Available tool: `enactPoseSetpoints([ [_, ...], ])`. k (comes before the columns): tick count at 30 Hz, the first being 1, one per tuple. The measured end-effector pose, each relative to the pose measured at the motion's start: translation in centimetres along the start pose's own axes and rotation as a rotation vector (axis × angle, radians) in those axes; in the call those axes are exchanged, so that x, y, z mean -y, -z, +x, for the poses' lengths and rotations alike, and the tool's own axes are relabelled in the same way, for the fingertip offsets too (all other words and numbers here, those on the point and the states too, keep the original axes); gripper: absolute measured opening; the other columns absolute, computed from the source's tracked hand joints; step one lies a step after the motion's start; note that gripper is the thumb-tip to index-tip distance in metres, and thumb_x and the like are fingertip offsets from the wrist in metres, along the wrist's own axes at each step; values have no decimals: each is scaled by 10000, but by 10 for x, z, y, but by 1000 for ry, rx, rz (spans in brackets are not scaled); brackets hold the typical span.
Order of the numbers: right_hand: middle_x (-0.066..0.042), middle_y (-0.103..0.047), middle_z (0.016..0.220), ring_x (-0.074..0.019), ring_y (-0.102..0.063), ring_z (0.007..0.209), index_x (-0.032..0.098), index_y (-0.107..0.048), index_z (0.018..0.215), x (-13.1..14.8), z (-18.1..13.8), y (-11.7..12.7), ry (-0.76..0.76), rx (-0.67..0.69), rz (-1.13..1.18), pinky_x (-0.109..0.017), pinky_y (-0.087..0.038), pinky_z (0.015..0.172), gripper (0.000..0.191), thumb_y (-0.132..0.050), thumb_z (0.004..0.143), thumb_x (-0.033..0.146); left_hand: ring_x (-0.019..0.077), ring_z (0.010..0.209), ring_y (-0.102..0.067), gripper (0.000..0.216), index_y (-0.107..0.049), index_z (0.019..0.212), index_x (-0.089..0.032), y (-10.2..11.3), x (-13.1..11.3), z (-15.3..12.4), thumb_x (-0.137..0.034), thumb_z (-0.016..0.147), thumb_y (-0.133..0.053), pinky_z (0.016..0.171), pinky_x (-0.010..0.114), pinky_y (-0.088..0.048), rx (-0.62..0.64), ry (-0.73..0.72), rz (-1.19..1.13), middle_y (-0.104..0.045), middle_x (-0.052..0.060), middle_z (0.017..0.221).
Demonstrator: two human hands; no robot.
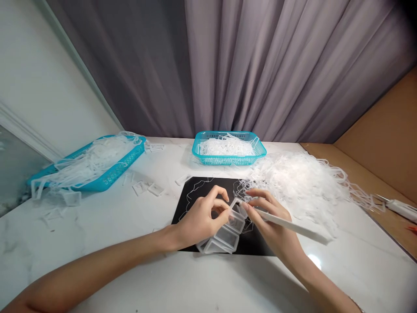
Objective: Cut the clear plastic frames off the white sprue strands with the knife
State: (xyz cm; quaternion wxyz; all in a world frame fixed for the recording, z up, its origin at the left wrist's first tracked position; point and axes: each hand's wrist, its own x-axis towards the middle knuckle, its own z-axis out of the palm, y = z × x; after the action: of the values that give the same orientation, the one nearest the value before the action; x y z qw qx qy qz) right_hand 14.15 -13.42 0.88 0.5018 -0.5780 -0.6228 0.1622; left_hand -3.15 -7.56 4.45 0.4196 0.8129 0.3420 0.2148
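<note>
Above the black mat point(182, 217), my left hand point(203, 217) pinches a strip of clear plastic rectangular frames point(226, 239) between thumb and fingers. The strip hangs down toward the mat's front edge. My right hand point(272, 221) is closed on a long, flat, white-handled tool point(296, 228), whose handle slants back to the right. The tool's working tip lies by the uppermost frame, close to my left fingertips; fingers partly hide it, so its kind does not show. Thin clear outlines lie on the mat around both hands.
A blue basket point(230, 161) of clear plastic pieces stands at the back. Another blue basket point(107, 184), overfilled, is at left. A large heap of clear strips point(299, 182) lies at right, near a white-handled tool with a thin metal tip point(402, 208). Loose frames point(155, 189) lie left of the mat.
</note>
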Motion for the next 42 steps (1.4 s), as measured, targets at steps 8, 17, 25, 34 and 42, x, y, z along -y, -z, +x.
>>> enactPoseSetpoints([
  [8, -67, -566, 860, -149, -593, 702, 184, -558, 738, 4, -9, -10, 166, 7, -36, -277, -446, 605, 152, -494, 876, 177, 176, 762, -654, 131, -407, 933, -220, -4, 6, 1, -233, 845, -503, 671, 265, -431, 24, 108, -206, -691, 0, 743],
  [17, -73, -638, 937, -149, -627, 785, 190, -538, 741, -5, -4, -11, 125, 74, -17, -244, -465, 648, 154, -486, 884, 169, 153, 719, -605, 154, -466, 858, -197, -7, 26, 7, -288, 803, -578, 666, 254, -389, 44, 258, -459, -661, -10, 699],
  [25, -29, -688, 880, -106, -613, 664, 206, -573, 784, -4, -7, -16, 76, 172, -1, -204, -469, 585, 168, -456, 902, 180, 162, 640, -621, 174, -519, 859, -183, -7, 37, 8, -342, 805, -564, 586, 244, -400, 33, 280, -440, -663, -6, 657],
  [34, -68, -668, 1011, -142, -627, 780, 210, -586, 823, -1, -11, -14, 54, 149, -24, -253, -482, 680, 163, -445, 904, 215, 210, 840, -674, 153, -596, 816, -152, -7, 40, 7, -301, 809, -560, 786, 317, -460, 83, 314, -557, -713, 43, 786],
  [42, -67, -670, 1001, -154, -610, 751, 209, -609, 874, -3, -7, -6, -60, 111, -3, -268, -476, 641, 150, -474, 894, 273, 201, 792, -685, 89, -574, 784, -145, -8, 49, 8, -233, 797, -567, 831, 350, -469, 35, 315, -789, -720, 73, 785],
])
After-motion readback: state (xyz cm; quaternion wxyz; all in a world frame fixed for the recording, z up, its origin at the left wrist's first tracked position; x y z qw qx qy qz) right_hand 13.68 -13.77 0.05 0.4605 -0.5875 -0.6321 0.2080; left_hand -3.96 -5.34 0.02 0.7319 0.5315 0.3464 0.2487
